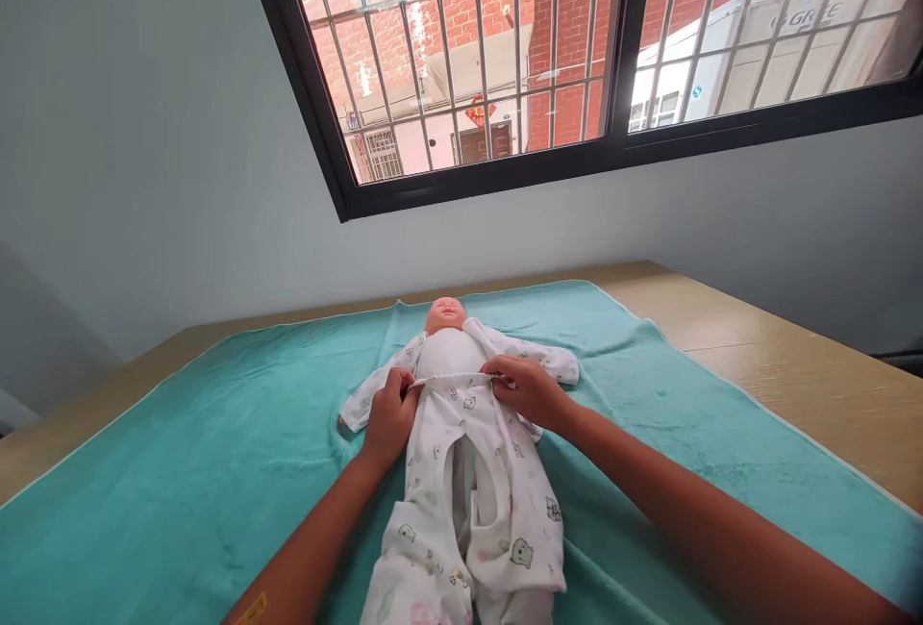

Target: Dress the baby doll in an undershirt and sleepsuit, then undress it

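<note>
A baby doll (446, 314) lies on its back on a teal blanket (237, 433), its head toward the wall. It wears a white patterned jacket (534, 352) spread to both sides over a plain white top (451, 354). White baby pants (461, 413) with small animal prints and an open crotch cover its lower body. My left hand (393, 409) pinches the waistband at its left end. At the right end, my right hand (525, 388) pinches the same waistband, which is stretched between the two hands at the doll's belly.
Under the blanket is a wooden table (785, 365), its bare wood showing along the edges. A grey wall (144, 125) rises behind it, with a dark-framed barred window (476, 173) above.
</note>
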Available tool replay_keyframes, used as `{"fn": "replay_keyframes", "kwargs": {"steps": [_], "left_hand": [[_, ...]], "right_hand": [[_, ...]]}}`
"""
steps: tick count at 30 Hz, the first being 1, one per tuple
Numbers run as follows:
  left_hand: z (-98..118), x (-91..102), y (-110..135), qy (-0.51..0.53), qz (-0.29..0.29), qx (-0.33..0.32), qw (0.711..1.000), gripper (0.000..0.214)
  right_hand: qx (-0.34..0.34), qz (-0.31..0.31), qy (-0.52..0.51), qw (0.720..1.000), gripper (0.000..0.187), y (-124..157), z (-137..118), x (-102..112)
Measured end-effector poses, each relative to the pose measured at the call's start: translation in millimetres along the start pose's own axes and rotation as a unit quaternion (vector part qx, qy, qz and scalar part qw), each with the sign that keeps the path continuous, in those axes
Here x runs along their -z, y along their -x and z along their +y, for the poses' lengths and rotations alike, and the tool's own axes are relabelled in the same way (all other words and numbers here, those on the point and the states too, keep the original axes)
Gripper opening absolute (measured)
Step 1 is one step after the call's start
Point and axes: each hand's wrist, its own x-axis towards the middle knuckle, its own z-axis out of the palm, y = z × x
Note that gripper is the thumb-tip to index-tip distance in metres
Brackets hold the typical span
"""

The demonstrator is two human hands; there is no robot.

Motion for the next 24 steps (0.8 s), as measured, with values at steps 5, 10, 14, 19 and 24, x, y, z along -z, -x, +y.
{"fn": "replay_keyframes", "kwargs": {"steps": [5,10,14,19,24], "left_hand": [[-17.5,-13.9,-16.8,0.038,0.021,0.054,0.998,0.025],[-32.7,-14.5,-12.0,0.028,-0.019,0.076,0.997,0.038],[-28.3,-8.9,-10.7,0.04,-0.053,0.077,0.995,0.04],[-23.7,-4.8,-22.6,-0.053,-0.059,0.031,0.996,0.028],[-20.4,2.3,-30.7,-0.069,-0.1,-0.001,0.993,0.026]], "right_hand": [[-0.148,0.028,-0.095,0.984,0.011,-17.7,10.6,-4.3],[-0.13,0.076,-0.162,0.975,0.018,-17.0,16.1,-19.8],[-0.048,0.091,-0.124,0.987,0.032,-12.5,21.3,-24.5],[-0.052,0.034,-0.104,0.993,0.021,-15.7,27.7,-16.3],[-0.043,0.016,0.006,0.999,0.017,-21.6,25.8,-5.5]]}}
